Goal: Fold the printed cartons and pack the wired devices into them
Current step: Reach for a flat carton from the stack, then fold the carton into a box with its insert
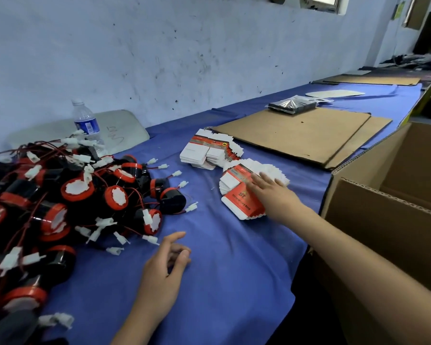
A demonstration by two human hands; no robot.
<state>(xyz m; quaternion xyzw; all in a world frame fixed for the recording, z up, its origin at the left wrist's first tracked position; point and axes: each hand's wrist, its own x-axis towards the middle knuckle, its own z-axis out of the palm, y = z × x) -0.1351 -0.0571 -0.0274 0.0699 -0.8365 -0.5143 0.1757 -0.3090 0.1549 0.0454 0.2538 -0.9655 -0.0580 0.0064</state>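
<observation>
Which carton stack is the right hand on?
The nearer fanned stack, orange panel facing up; the right hand rests on it. The farther stack is untouched.

Flat printed cartons (240,205) fanned in two stacks; black-red wired devices (77,191) heaped left.

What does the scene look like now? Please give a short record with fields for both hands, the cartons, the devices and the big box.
left hand: loosely curled above the blue cloth, holds nothing
right hand: straight fingers on the near carton stack
cartons: all flat; far carton stack lies behind the near one
wired devices: tangled pile, left side of the cloth
cardboard box: open, at the right
</observation>
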